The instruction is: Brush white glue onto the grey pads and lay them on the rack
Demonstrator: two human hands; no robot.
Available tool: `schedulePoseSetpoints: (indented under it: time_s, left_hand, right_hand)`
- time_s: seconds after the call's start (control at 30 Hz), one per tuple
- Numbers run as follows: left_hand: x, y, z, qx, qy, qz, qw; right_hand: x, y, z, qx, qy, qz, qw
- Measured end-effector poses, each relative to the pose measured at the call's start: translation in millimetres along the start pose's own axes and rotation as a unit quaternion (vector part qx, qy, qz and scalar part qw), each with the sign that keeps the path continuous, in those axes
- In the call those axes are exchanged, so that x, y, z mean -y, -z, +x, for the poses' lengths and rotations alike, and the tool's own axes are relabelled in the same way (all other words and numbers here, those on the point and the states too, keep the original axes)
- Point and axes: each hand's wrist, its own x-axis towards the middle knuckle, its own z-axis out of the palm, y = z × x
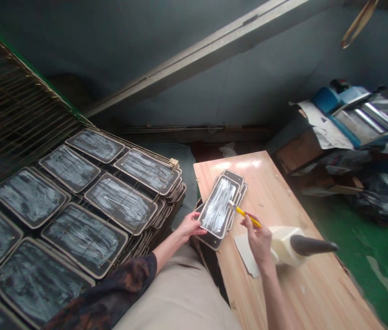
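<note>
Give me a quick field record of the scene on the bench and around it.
left hand: at the near left edge of the streaked panel
right hand: holding the yellow-handled tool, its tip at the panel's right side
streaked panel: white streaks on dark, atop a loose pile
bench: light wood-grain top
bottle: cream, dark nozzle, beside the right hand
pale sheet: flat on the bench, near the bottle
left side: stacked panels, tops streaked white
far right: blue machine with shiny rollers
</note>
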Motion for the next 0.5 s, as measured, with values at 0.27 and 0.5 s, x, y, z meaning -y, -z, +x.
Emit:
schedulePoseSetpoints:
  time_s: [0.27,0.5]
  left_hand:
    - [13,1.9,7,-0.041,-0.013,0.024,0.999]
    - [7,-4.3,-4,-0.020,-0.031,0.002,0.999]
  right_hand:
    - [-10,-21,-49,0.116,0.018,-0.116,0.986]
    - [14,18,-76,0.076,-0.093,-0.012,0.993]
